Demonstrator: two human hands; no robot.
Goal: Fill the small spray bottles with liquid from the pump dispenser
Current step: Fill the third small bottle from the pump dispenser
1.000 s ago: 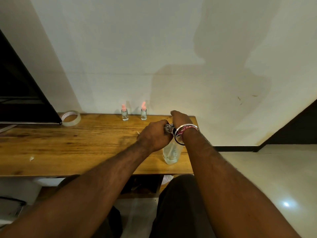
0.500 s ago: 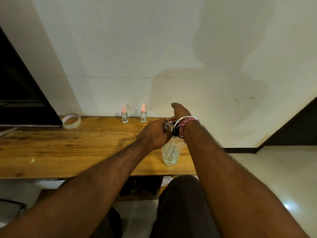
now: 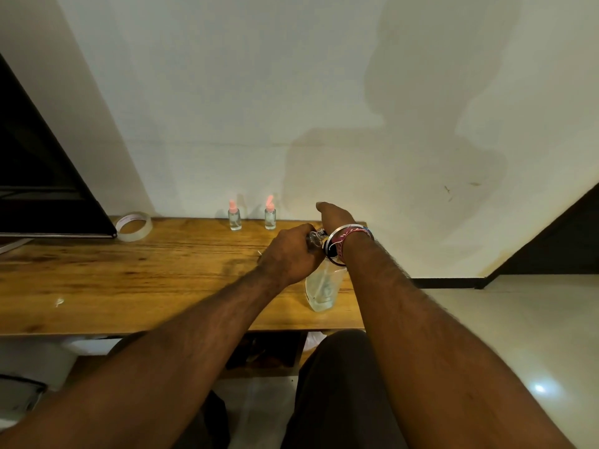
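Left hand [image 3: 293,254] grip closed around small bottle [image 3: 314,238] above pump dispenser [image 3: 322,288] on tabletop [image 3: 129,280]; right hand [image 3: 335,215] grip unclear.

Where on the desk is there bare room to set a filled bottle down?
Bare wood stretches from the tape roll forward to the front edge, left of the left hand. Crowded: the right end, around the dispenser, both hands, and the back edge by the two small bottles.

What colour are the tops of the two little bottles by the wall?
Pink, on both small spray bottles; it shows in the head view.
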